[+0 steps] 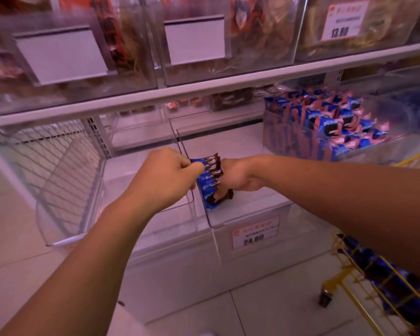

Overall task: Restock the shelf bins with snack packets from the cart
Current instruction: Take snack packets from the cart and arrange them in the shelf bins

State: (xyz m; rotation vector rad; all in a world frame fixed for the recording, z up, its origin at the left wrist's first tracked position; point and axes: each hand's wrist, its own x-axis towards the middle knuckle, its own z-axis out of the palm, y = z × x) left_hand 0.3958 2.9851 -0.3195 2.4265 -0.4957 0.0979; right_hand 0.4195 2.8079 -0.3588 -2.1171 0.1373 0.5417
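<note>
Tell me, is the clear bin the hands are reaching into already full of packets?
No: the clear bin holds only the small stack of packets gripped between both hands, its floor otherwise bare.

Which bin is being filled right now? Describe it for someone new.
Below the white shelf rail, find the price tag reading 24.80. The clear bin above it is the one. Unlike the packed bin to its right, it holds only one row of blue-and-brown packets.

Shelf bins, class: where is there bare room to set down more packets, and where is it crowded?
The middle clear bin has bare floor right of the packet stack both hands hold. The left clear bin looks bare too. The right bin is crowded with blue packets.
</note>
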